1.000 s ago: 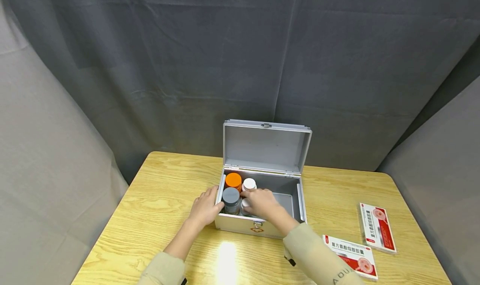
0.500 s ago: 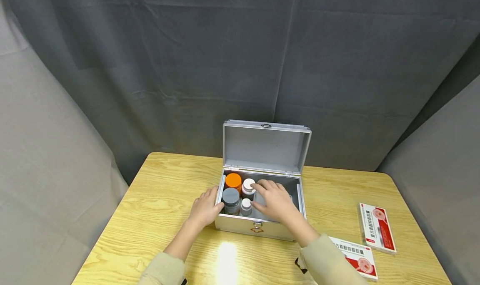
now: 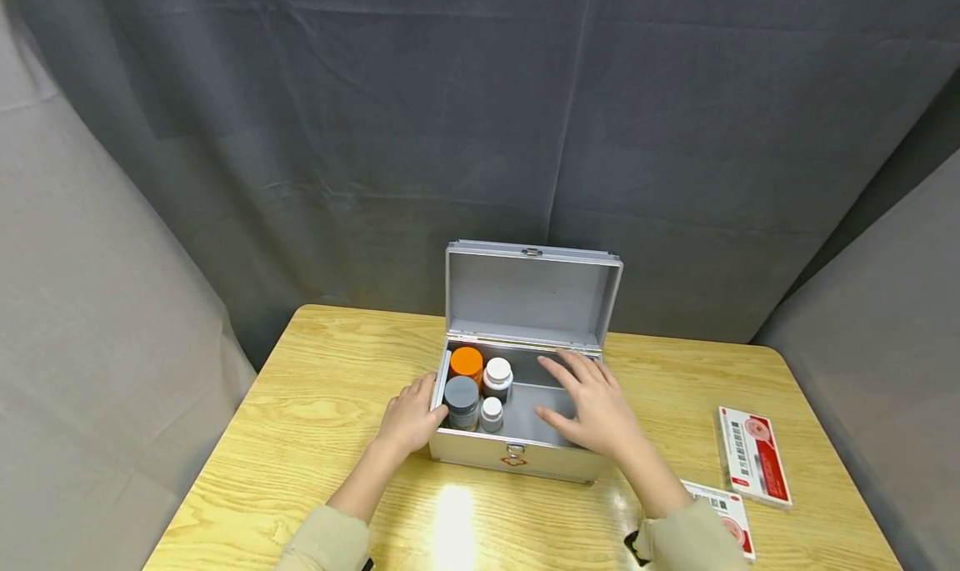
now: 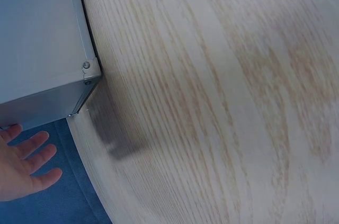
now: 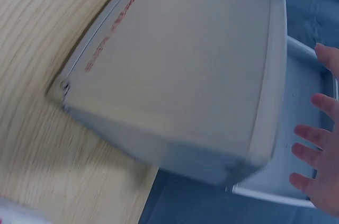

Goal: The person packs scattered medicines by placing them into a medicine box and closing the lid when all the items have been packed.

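A silver metal first-aid case (image 3: pixel 517 458) stands with its lid (image 3: pixel 534 296) raised. Four containers fill its left side: an orange-capped bottle (image 3: pixel 467 362), a grey-capped jar (image 3: pixel 462 404) and two white-capped bottles, the larger (image 3: pixel 498 377) behind the smaller (image 3: pixel 491 415). My left hand (image 3: pixel 408 417) rests at the case's left side, thumb at the rim; the left wrist view shows its fingers (image 4: pixel 39 155) extended and spread. Over the case's right half, my right hand (image 3: pixel 596 408) holds nothing, its fingers (image 5: pixel 312 135) spread apart.
Two red-and-white medicine boxes lie on the wooden table (image 3: pixel 360 346) to the right; one (image 3: pixel 754 456) is farther back, the nearer one (image 3: pixel 731 517) partly covered by the right sleeve (image 3: pixel 690 538). Grey cloth (image 3: pixel 525 137) hangs behind the table and at both sides.
My right hand has let go of the smaller white-capped bottle and moved right across the case, its fingers spreading. The left hand stays at the case's left rim.
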A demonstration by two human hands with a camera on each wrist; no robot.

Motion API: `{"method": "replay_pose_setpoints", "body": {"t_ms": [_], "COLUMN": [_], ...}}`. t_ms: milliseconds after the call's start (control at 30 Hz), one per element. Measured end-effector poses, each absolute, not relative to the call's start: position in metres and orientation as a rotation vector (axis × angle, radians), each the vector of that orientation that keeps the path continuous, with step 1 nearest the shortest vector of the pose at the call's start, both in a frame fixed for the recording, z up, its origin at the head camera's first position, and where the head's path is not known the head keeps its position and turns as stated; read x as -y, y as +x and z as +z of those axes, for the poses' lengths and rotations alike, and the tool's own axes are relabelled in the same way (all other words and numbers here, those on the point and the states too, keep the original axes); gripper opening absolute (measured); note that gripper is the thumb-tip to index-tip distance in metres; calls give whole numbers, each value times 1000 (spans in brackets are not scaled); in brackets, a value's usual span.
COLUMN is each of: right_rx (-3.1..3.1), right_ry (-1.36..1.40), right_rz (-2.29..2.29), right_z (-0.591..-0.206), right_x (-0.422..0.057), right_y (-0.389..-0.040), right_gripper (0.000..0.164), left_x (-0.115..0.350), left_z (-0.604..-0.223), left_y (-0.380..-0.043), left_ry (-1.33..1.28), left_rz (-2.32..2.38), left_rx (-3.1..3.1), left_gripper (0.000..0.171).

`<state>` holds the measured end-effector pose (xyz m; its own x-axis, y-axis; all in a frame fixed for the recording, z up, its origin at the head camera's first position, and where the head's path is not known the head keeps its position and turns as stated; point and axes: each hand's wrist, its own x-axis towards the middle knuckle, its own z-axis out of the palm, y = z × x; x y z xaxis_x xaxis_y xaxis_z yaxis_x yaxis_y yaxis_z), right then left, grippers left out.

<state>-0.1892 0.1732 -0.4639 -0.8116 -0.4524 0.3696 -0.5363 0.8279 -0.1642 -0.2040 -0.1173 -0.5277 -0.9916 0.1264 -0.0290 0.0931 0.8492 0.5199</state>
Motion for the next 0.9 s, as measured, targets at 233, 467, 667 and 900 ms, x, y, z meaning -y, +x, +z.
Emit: {"method": "replay_pose_setpoints", "body": {"t_ms": [233, 467, 667, 900], "right_rx": [2714, 2710, 2773, 2891], "right_ry": [652, 530, 408, 331], "right_rz": [445, 472, 487, 487], "right_z": [-465, -473, -489, -515], "right_x": [-206, -241, -270, -298], "right_y": [-176, -159, -140, -122], "right_gripper": [73, 73, 73, 75], "left_x": [117, 118, 118, 117], "left_z": [-528, -529, -529, -528], "left_y": [-204, -204, -204, -204], "left_ry": [179, 177, 187, 181], "left_rz": [837, 832, 829, 834], "left_rx": [-2962, -2961, -2973, -2974], "left_gripper": [63, 64, 63, 63]}}
